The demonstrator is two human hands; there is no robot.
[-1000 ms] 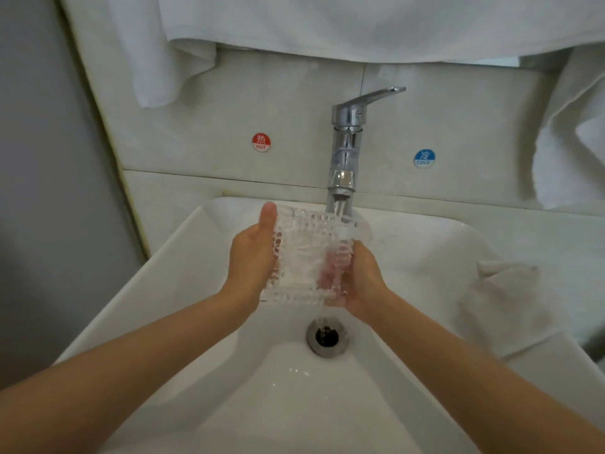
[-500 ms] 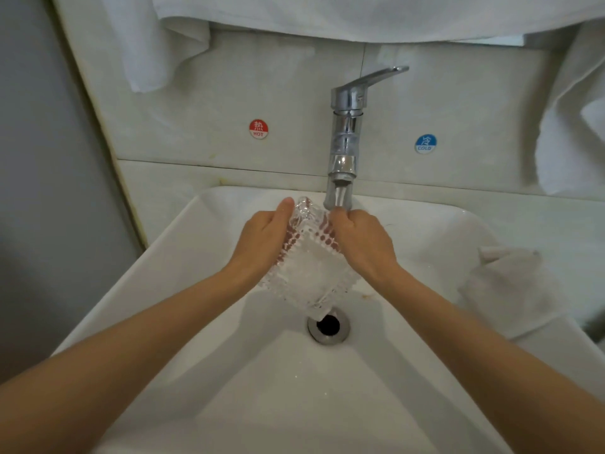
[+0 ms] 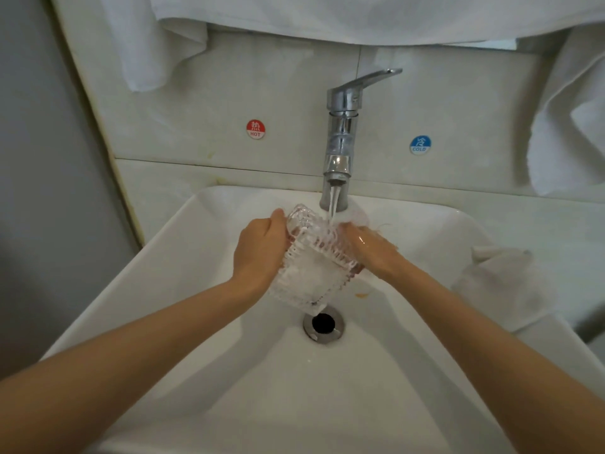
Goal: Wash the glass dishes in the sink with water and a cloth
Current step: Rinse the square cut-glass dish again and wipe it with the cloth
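Right hand (image 3: 373, 253) has slid down to hold the side of the glass dish (image 3: 307, 276) | left hand (image 3: 258, 253) grips the opposite edge | dish tilted under the running tap (image 3: 342, 126), over the drain (image 3: 324, 324), so water (image 3: 332, 204) runs off

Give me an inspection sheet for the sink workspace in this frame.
Surface: white sink; drain just below the dish.
Job's things: glass dish tilted under the running faucet; cloth lying on the sink's right rim, untouched.
Clutter: small orange speck in the basin, right of the dish.
Grippers: left hand grips the dish's left edge; right hand holds its right edge.
Cables: nothing seen.
Surroundings: white towels hanging above; hot sticker and cold sticker on the wall.
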